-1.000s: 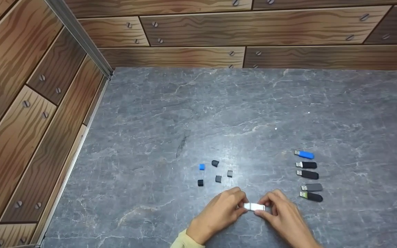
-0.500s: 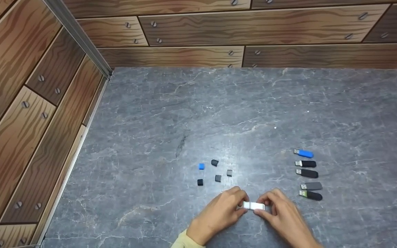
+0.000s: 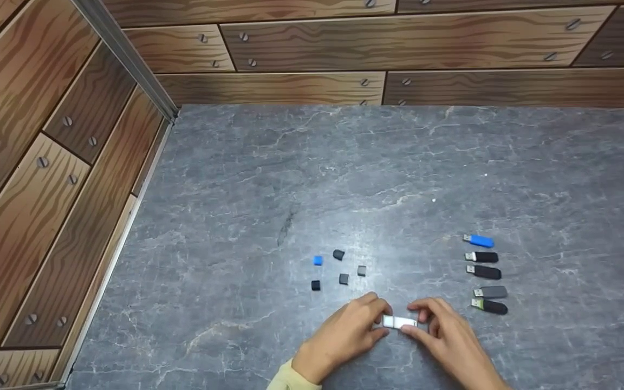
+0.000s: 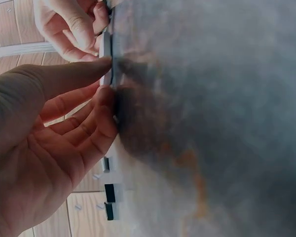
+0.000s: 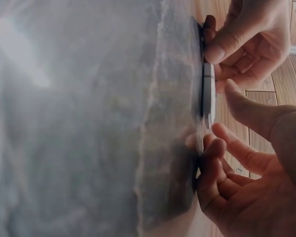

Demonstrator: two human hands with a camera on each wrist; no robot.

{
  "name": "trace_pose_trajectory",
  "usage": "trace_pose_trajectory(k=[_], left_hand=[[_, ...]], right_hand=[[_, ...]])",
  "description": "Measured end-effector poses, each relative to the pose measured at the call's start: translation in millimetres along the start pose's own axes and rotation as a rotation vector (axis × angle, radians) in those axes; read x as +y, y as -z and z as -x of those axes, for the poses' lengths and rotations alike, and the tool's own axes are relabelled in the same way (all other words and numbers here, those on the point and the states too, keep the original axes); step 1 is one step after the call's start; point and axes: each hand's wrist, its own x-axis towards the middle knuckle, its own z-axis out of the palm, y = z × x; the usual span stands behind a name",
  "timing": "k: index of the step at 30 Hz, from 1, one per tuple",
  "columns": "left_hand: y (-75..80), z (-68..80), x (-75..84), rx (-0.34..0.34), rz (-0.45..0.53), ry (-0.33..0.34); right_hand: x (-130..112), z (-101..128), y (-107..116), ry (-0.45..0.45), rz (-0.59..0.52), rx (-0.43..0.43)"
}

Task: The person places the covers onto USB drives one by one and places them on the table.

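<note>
A white USB stick [image 3: 400,322] lies between the two hands near the table's front, low over or on the surface. A seam crosses it near its left end. The left hand [image 3: 344,336] holds that left end between thumb and fingers; in the left wrist view its thumb [image 4: 96,70] overlaps the stick. The right hand [image 3: 447,336] is at the other end, its fingers spread away from the stick. In the right wrist view, its thumb [image 5: 237,96] and index finger [image 5: 237,145] stand apart, with no grip on the stick.
Left of centre lie several loose caps, among them a blue cap [image 3: 318,260] and a black cap [image 3: 316,285]. At right, several uncapped USB sticks form a column, from a blue USB stick [image 3: 480,241] to a black-and-green one. Wood-patterned walls [image 3: 312,43] bound the grey table [image 3: 236,179].
The right hand's fingers have opened away from the white USB stick, which they pinched before. The left hand stays at its left end. The caps and other sticks have not moved.
</note>
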Motion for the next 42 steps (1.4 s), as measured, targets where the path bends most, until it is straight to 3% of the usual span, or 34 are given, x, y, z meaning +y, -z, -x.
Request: trace_pose_trajectory(k=[8,15,24,31,39,42], left_hand=[[5.3,-0.2,-1.3,0.002,0.047,0.057],[12.9,-0.1,-12.4,0.076,0.059,0.078],[29.1,-4.3,-32.0,0.162,0.073,0.142],[36.3,-8.3,-43.2,0.221,0.042,0.179],[40.7,-10.7,-52.4,0.300,-0.073,0.227],[42.4,-12.5,-55.3,0.333,-0.102,0.245]], right_hand=[[4.5,-0.4,16.8,-0.127,-0.026,-0.045],[15.4,1.9,26.9,-0.022,0.041,0.080],[22.0,-1.2,41.0,-0.123,0.057,0.051],[31.9,3.0,47.5,-0.046,0.072,0.181],[41.2,3.8,67.0,-0.258,0.140,0.126],[44.6,5.7,71.7,-0.291,0.160,0.156]])
